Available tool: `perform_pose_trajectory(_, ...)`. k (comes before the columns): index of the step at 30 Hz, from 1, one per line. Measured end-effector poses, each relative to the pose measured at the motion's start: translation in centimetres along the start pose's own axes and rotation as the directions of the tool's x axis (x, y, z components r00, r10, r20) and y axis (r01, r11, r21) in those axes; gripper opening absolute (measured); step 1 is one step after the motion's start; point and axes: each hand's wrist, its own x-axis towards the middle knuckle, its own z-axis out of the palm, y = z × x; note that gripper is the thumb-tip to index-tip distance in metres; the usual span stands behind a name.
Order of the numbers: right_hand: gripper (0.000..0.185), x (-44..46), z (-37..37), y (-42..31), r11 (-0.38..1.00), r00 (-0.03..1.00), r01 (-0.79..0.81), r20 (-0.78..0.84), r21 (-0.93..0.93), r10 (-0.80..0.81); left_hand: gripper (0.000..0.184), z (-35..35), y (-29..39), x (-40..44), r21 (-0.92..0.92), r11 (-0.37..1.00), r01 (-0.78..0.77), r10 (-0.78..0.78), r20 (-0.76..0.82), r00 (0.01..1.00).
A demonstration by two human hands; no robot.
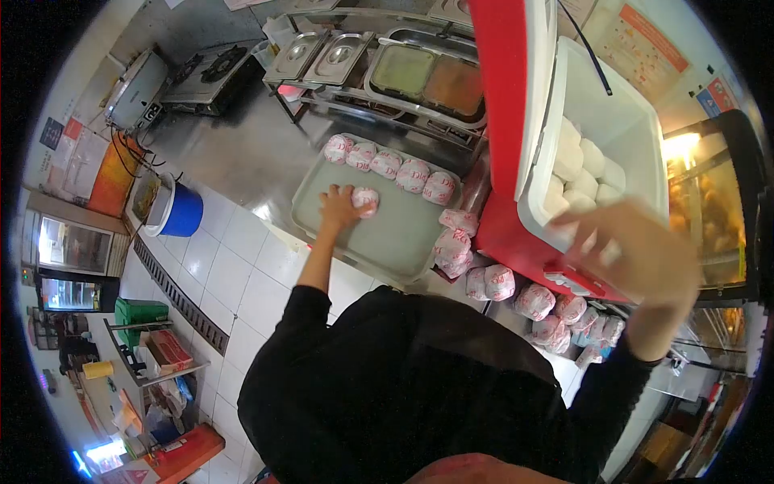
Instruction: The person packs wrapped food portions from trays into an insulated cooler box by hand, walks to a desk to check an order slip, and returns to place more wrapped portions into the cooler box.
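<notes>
My left hand (342,208) has its thumb and fingers around a round bundle (365,202) in white paper with red print. That bundle rests on a pale rectangular tray (387,234). Along the tray's far edge several similar paper-wrapped bundles (387,164) stand in a row. To the right, my right hand (637,250) is smeared by motion, above the near rim of an open red cooler (516,234) with a white lining. Its fingers cannot be made out clearly. Inside the cooler lie several round white pieces (582,165).
More printed paper-wrapped bundles (535,302) sit between me and the cooler. The cooler's red lid (501,89) stands raised. Behind the tray is a rack with lidded metal pans (339,58) and two sauce-like fillings (405,71). A blue bucket (184,213) stands at left.
</notes>
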Motion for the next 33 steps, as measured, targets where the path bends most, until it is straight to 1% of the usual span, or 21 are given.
perform_pose_trajectory(2, 0.027, 2.6, 4.9, -3.9, 0.997, 0.896, -0.069, 0.441, 0.037, 0.046, 0.079, 1.3, 0.6, -2.3, -0.039, 0.999, -0.011, 0.012, 0.010, 1.000)
perform_pose_trajectory(4, 0.023, 5.5, 15.2, -2.9, 0.929, 0.914, -0.027, 0.385, 0.370, -0.128, 0.081, 3.2, -0.4, -1.9, -0.081, 0.997, -0.019, 0.020, 0.013, 1.000)
perform_pose_trajectory(5, 0.027, 8.2, 21.8, -1.1, 0.931, 0.929, 0.086, 0.310, 0.355, -0.204, 0.082, 5.4, -1.9, -0.9, -0.269, 0.962, -0.050, -0.005, -0.197, 0.980)
perform_pose_trajectory(6, 0.028, 11.7, 26.8, -0.5, 0.979, 0.918, 0.014, 0.386, 0.205, -0.094, 0.083, 6.7, -3.4, -0.4, -0.433, 0.894, -0.113, -0.071, -0.387, 0.919)
perform_pose_trajectory(7, 0.031, 14.2, 31.7, -0.3, 0.899, 0.930, -0.336, 0.250, 0.282, 0.269, 0.083, 6.9, -4.6, -0.3, -0.431, 0.896, -0.105, -0.077, -0.384, 0.920)
perform_pose_trajectory(9, 0.053, 18.2, 41.3, 1.1, 0.830, 0.858, -0.477, -0.052, 0.291, 0.511, 0.087, 6.1, -6.5, 0.7, -0.798, 0.595, 0.097, -0.089, 0.054, 0.995)
perform_pose_trajectory(10, 0.053, 18.8, 41.9, 1.0, 0.829, 0.860, -0.475, -0.045, 0.297, 0.509, 0.087, 4.8, -6.4, 0.1, -0.794, 0.599, 0.104, -0.097, 0.057, 0.994)
perform_pose_trajectory(13, 0.076, 20.8, 42.1, 1.3, 0.728, 0.839, -0.502, 0.061, 0.467, 0.540, 0.087, 2.1, -5.1, -0.7, -0.728, 0.671, 0.141, 0.083, 0.262, 0.961)
perform_pose_trajectory(15, 0.091, 20.7, 42.3, 2.3, 0.683, 0.840, -0.528, 0.191, 0.506, 0.508, 0.086, 2.9, -4.5, -2.0, -0.493, 0.862, -0.119, 0.056, -0.140, 0.989)
perform_pose_trajectory(16, 0.091, 20.6, 43.0, 2.2, 0.683, 0.838, -0.531, 0.195, 0.502, 0.509, 0.086, 3.0, -4.2, -2.6, -0.497, 0.860, -0.116, 0.055, -0.137, 0.989)
perform_pose_trajectory(18, 0.085, 19.7, 44.5, 2.0, 0.695, 0.844, -0.353, -0.106, 0.627, 0.525, 0.082, 3.1, -3.3, -3.8, -0.750, 0.646, -0.140, 0.036, -0.154, 0.987)
perform_pose_trajectory(19, 0.085, 19.1, 43.2, 1.5, 0.693, 0.840, -0.362, -0.105, 0.624, 0.533, 0.082, 3.4, -3.0, -4.4, -0.754, 0.642, -0.140, 0.043, -0.147, 0.988)
perform_pose_trajectory(21, 0.075, 18.6, 39.0, 0.9, 0.455, 0.868, -0.314, 0.058, 0.833, 0.493, 0.070, 3.2, -2.8, -4.8, -0.937, 0.344, -0.056, -0.006, -0.062, 0.998)
perform_pose_trajectory(23, 0.066, 14.9, 31.8, -1.3, 0.398, 0.903, 0.041, -0.204, 0.916, 0.377, 0.056, -2.1, 1.1, -7.2, -0.963, 0.082, -0.256, 0.096, -0.248, 0.964)
perform_pose_trajectory(24, 0.065, 13.2, 27.9, -2.5, 0.512, 0.903, 0.085, -0.284, 0.855, 0.324, 0.054, -4.5, 2.6, -8.2, -0.926, 0.079, -0.370, 0.202, -0.349, 0.915)
perform_pose_trajectory(26, 0.067, 10.2, 21.7, -4.6, 0.714, 0.858, 0.208, -0.475, 0.668, 0.195, 0.064, -9.2, 6.9, -10.7, -0.893, -0.002, -0.451, 0.203, -0.442, 0.874)
perform_pose_trajectory(27, 0.072, 8.7, 19.0, -5.2, 0.727, 0.879, 0.206, -0.450, 0.655, 0.157, 0.079, -12.5, 9.7, -12.6, -0.808, 0.066, -0.585, 0.221, -0.560, 0.799)
perform_pose_trajectory(28, 0.071, 7.6, 17.3, -5.3, 0.776, 0.778, 0.364, -0.626, 0.515, 0.051, 0.087, -14.5, 12.2, -14.2, -0.721, 0.073, -0.689, 0.228, -0.660, 0.716)
perform_pose_trajectory(29, 0.073, 6.0, 14.9, -4.9, 0.822, 0.729, 0.430, -0.681, 0.373, -0.072, 0.088, -15.7, 14.0, -14.2, -0.489, -0.046, -0.871, 0.286, -0.842, 0.458)
perform_pose_trajectory(31, 0.070, 3.3, 12.3, -4.7, 0.818, 0.657, 0.520, -0.727, 0.247, -0.198, 0.076, -17.6, 16.7, -14.4, -0.354, -0.255, -0.900, 0.346, -0.903, 0.257)
perform_pose_trajectory(33, 0.073, 1.8, 11.1, -4.7, 0.744, 0.612, 0.604, -0.763, 0.285, -0.205, 0.070, -17.8, 17.9, -15.0, -0.412, -0.342, -0.845, 0.432, -0.867, 0.248)
